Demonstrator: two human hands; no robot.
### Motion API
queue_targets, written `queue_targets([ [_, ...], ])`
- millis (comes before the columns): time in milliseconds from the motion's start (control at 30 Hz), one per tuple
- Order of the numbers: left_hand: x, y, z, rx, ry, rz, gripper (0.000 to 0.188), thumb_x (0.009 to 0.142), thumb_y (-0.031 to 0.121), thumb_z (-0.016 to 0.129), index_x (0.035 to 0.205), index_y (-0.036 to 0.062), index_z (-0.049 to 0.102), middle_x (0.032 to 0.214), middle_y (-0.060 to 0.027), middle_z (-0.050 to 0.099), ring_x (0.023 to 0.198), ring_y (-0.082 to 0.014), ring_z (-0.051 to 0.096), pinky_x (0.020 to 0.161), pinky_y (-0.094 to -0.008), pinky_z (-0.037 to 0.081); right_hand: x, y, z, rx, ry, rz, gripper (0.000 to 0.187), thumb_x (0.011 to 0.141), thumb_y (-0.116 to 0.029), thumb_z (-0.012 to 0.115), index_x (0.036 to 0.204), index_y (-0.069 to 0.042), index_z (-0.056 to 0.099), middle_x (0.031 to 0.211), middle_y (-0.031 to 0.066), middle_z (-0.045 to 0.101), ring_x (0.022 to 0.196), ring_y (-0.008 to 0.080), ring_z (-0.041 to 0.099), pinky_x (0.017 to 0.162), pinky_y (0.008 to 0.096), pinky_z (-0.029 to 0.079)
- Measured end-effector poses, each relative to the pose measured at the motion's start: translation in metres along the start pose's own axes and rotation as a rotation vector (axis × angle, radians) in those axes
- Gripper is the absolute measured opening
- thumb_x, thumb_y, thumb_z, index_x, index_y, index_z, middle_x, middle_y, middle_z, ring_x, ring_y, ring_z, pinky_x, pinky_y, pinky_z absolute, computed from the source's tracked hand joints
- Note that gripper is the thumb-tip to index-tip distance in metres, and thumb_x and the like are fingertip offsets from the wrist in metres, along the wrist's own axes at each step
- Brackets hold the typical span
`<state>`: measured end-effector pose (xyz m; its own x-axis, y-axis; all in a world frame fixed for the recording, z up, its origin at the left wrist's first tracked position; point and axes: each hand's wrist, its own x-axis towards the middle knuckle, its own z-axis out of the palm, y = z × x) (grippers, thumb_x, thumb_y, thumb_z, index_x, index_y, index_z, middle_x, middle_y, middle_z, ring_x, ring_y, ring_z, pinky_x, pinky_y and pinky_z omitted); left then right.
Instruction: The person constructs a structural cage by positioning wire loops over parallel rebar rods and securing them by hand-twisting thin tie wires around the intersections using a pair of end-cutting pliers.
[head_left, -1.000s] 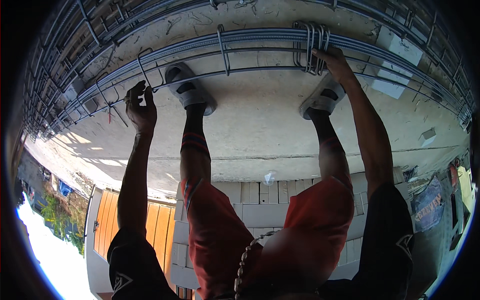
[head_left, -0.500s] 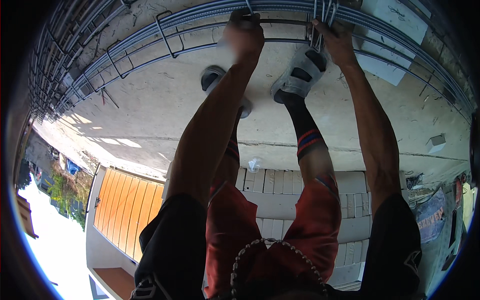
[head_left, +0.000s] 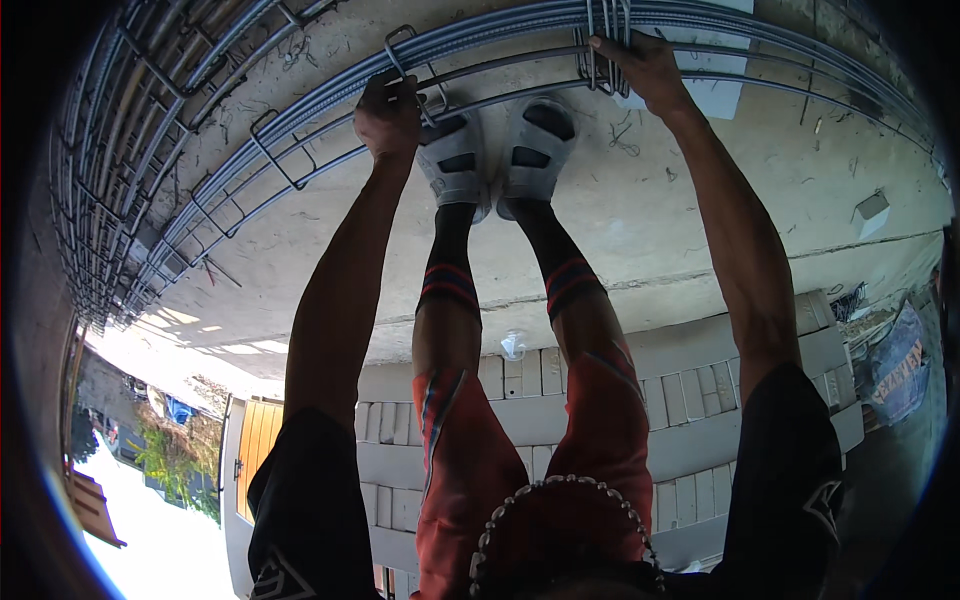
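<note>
A long bundle of steel reinforcing bars point(head_left: 500, 20) runs across the top of the view, with rectangular wire stirrups around it. At the left of my feet, my left hand point(head_left: 388, 120) is closed around one stirrup point(head_left: 391, 52), which stands tilted on the bars. My right hand point(head_left: 650, 72) grips a cluster of several stirrups point(head_left: 599, 68) gathered close together farther right, its thumb side against them. Another spaced stirrup point(head_left: 265, 140) sits on the bars to the left of my left hand. My fingertips are partly hidden by the steel.
More rebar cages point(head_left: 110, 150) are stacked at the far left. My grey clogs point(head_left: 455, 165) stand on the concrete floor just below the bars. Behind lie rows of grey blocks point(head_left: 690, 395) and a clear plastic cup point(head_left: 513, 344). A pale board point(head_left: 715, 98) lies under the bars at right.
My left hand has moved left along the bars, away from my right hand, which stays at the stirrup cluster. My feet have come side by side, and the view has shifted.
</note>
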<state>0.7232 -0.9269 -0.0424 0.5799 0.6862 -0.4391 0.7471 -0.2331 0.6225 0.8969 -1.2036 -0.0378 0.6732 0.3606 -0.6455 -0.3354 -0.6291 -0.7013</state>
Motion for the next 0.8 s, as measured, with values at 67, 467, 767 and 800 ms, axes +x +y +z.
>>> queue_targets([
  [67, -0.004, 0.005, 0.005, -0.039, -0.037, -0.009, 0.022, 0.075, 0.020, 0.070, 0.091, 0.0067, 0.064, 0.076, -0.0111, 0.068, 0.061, -0.0190, 0.065, 0.059, -0.0323, 0.050, 0.003, 0.019, -0.001, 0.068, 0.054, -0.043, 0.024, 0.083, -0.026, 0.068, 0.081, -0.002, 0.067, 0.061, 0.0023, 0.059, 0.050, 0.0054, 0.052, 0.048, 0.0236, 0.043],
  [467, -0.025, 0.047, -0.009, 0.183, 0.014, 0.373, 0.023, 0.072, 0.017, 0.071, 0.089, 0.0076, 0.060, 0.082, -0.0104, 0.059, 0.076, -0.0298, 0.055, 0.068, -0.0399, 0.043, -0.015, -0.004, -0.003, 0.312, 0.196, 0.059, 0.024, 0.081, -0.024, 0.066, 0.079, 0.000, 0.067, 0.065, 0.0049, 0.065, 0.058, 0.0085, 0.060, 0.054, 0.0233, 0.047],
  [767, -0.068, 0.123, 0.066, -0.074, -0.276, 0.365, 0.011, 0.079, 0.009, 0.063, 0.089, 0.0036, 0.061, 0.086, -0.0182, 0.064, 0.079, -0.0347, 0.062, 0.070, -0.0413, 0.048, -0.018, -0.027, -0.007, 0.316, 0.184, 0.091, 0.030, 0.083, -0.026, 0.064, 0.066, -0.002, 0.061, 0.055, 0.0031, 0.057, 0.048, 0.0083, 0.051, 0.046, 0.0239, 0.039],
  [800, -0.068, 0.129, 0.081, -0.069, -0.264, 0.362, 0.011, 0.079, 0.009, 0.063, 0.089, 0.0036, 0.061, 0.086, -0.0182, 0.064, 0.079, -0.0347, 0.062, 0.070, -0.0413, 0.048, -0.014, -0.026, -0.012, 0.342, 0.173, 0.043, 0.030, 0.083, -0.026, 0.064, 0.065, -0.001, 0.060, 0.054, 0.0028, 0.057, 0.047, 0.0083, 0.051, 0.046, 0.0240, 0.039],
])
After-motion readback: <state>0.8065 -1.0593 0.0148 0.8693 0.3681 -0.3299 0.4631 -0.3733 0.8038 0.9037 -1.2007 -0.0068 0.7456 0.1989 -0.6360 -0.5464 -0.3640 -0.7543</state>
